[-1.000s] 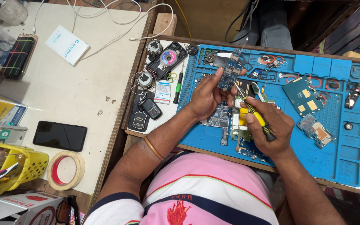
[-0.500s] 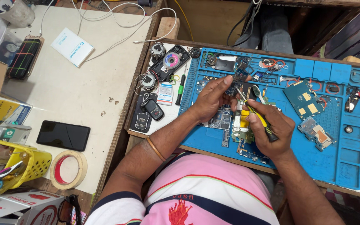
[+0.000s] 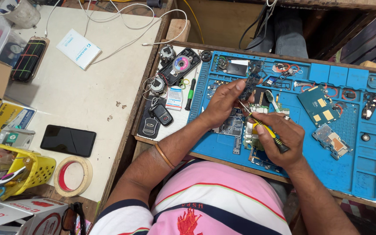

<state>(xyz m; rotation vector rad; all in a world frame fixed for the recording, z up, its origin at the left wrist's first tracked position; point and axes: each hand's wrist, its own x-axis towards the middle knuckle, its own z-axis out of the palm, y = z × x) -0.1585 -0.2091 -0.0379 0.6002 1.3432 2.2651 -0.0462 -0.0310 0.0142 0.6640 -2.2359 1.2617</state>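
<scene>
In the head view, a blue silicone repair mat (image 3: pixel 366 174) covers a wooden tray and serves as the landmark. Over the mat's middle, the left hand (image 3: pixel 223 102) pinches a small dark circuit board (image 3: pixel 248 87) between thumb and fingertips, lifted a little above the mat. The right hand (image 3: pixel 279 139) is clenched around a yellow-and-black screwdriver (image 3: pixel 264 130), whose thin metal tip points up-left and meets the small board just beside the left fingers.

Under both hands, on the mat, lies a phone motherboard (image 3: pixel 231 127), partly hidden. Toward the mat's right side rest a teal circuit board with yellow patches (image 3: pixel 317 104) and, below it, a smaller board (image 3: pixel 332 142). Just off the mat's left edge lie a green-handled screwdriver (image 3: pixel 189 95), two car key fobs (image 3: pixel 155 119) and a round speaker part (image 3: pixel 158 85).

Well left of the mat, on the pale table (image 3: pixel 66 91), sit a black phone (image 3: pixel 68 140), a roll of tape (image 3: pixel 72 176) and a yellow basket (image 3: pixel 35 167).
</scene>
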